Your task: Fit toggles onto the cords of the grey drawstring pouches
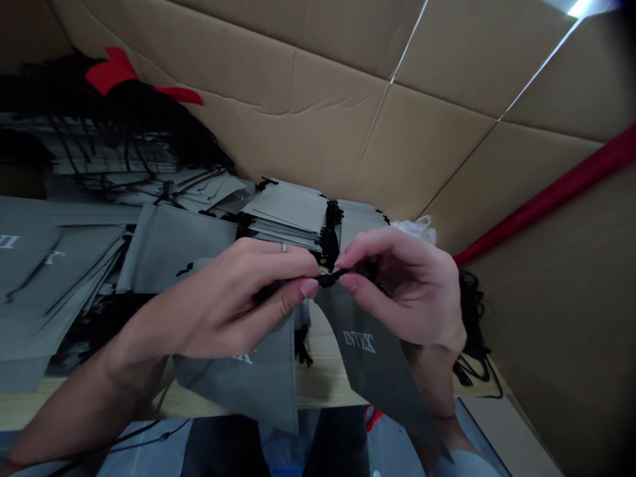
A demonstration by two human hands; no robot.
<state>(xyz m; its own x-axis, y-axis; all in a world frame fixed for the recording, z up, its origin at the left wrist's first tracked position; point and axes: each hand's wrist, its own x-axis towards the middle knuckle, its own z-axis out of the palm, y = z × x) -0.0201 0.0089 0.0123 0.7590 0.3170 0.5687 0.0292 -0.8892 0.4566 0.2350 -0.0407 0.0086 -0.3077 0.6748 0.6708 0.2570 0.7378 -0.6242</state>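
Observation:
My left hand and my right hand meet in the middle of the view, both pinching a black drawstring cord at the top of a grey fabric pouch printed with white letters. A second grey pouch hangs under my left hand, partly held by it. A ring shows on a left finger. The fingers of both hands are closed on the cord and fabric.
Stacks of grey pouches with black cords lie behind the hands, and more spread at the left. Cardboard walls enclose the back and right. A red bar runs along the right. A wooden table edge shows below.

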